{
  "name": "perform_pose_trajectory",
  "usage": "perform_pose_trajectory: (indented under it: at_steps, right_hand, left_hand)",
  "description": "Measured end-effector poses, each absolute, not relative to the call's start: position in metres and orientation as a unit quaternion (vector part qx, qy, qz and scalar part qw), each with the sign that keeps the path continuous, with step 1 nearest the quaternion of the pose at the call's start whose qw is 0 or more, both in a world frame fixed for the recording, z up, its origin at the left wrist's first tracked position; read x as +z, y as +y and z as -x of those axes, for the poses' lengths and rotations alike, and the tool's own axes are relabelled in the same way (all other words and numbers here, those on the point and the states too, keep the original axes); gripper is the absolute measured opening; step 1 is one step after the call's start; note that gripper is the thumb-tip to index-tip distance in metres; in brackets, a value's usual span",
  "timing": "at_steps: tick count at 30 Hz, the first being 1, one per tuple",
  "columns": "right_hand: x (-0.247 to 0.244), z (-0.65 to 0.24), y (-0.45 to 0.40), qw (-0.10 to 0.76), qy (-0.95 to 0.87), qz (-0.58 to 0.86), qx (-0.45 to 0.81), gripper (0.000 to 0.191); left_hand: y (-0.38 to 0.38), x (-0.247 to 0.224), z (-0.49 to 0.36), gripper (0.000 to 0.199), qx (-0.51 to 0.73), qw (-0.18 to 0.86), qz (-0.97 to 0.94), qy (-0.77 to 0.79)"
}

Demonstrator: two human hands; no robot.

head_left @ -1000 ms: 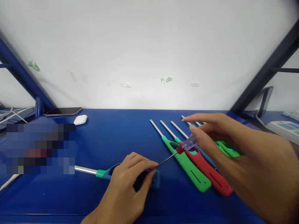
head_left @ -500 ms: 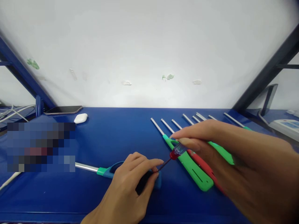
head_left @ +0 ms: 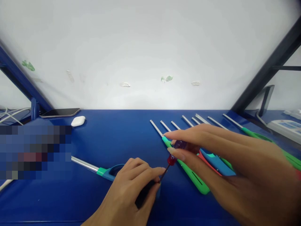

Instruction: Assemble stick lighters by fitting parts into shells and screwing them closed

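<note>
My left hand is closed around the handle end of a blue long-nosed gas lighter, whose silver tube points left. Most of its handle is hidden under my palm. My right hand grips a small screwdriver with a clear purple and red handle, thumb and fingers pinching it. The tilted shaft reaches down to my left thumb and index fingertips at the lighter's end; its very tip is hard to make out. Behind my right hand lie a green gas lighter and a second blue one.
Several more lighters lie side by side on the blue table, tubes toward the wall, partly covered by my right arm. A white earphone case and a phone lie at the back left. A white device stands far right.
My right hand has shifted slightly left and its fingers sit lower on the screwdriver handle, which now stands steeper. My left hand keeps its hold; the whole view has moved a little.
</note>
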State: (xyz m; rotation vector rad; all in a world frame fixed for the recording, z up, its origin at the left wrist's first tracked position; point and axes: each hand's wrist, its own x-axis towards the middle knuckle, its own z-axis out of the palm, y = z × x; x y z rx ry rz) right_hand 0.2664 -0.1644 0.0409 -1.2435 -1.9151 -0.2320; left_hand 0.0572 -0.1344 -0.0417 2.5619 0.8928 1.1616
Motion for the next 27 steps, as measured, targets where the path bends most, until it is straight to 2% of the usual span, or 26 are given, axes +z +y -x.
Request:
perform_pose_trajectory:
  at_steps: [4,11,19,27]
  right_hand:
    - [0.0412,-0.2693,-0.1621,0.411,-0.778,0.467,-0.081,0.014]
    - [0.039,-0.2698,-0.1607,0.423,-0.781,0.451,-0.086,0.018]
    - [0.0409,-0.2717,-0.1628,0.413,-0.788,0.449,-0.084,0.019]
    - [0.0414,-0.2712,-0.1634,0.404,-0.788,0.457,-0.083,0.021]
  left_hand:
    - [-0.1361,-0.0382,-0.0587,0.028,0.406,0.075,-0.858,0.305]
    - [-0.1406,-0.0368,-0.0573,0.037,0.383,0.075,-0.861,0.327]
    - [-0.1419,-0.0364,-0.051,0.035,0.345,0.094,-0.882,0.306]
    - [-0.1371,-0.0425,-0.0527,0.026,0.313,0.036,-0.901,0.298]
